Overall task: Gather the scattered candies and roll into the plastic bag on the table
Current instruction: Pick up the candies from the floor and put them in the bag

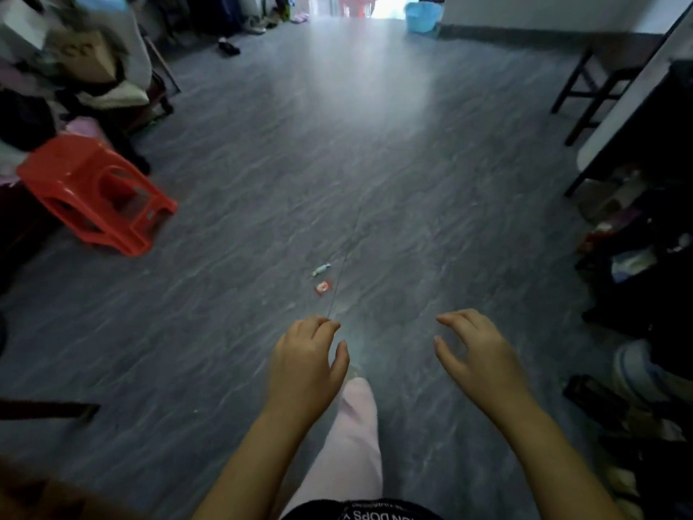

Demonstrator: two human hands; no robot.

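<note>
Two wrapped candies lie on the grey floor ahead of me: a pale blue-white twisted candy [321,269] and, just nearer, a small red candy packet [323,287]. My left hand [305,360] hovers above the floor a short way nearer than the red packet, fingers loosely curled and holding nothing. My right hand [474,352] hangs at the same height further right, fingers spread and relaxed, also holding nothing. Neither a plastic bag nor a roll is in view.
A red plastic stool [93,193] lies tipped at the left, beside piled clothes and boxes. A dark table and chair [600,88] stand at the right, with clutter and shoes [637,365] along the right edge. My pink trouser leg [356,437] is below my hands.
</note>
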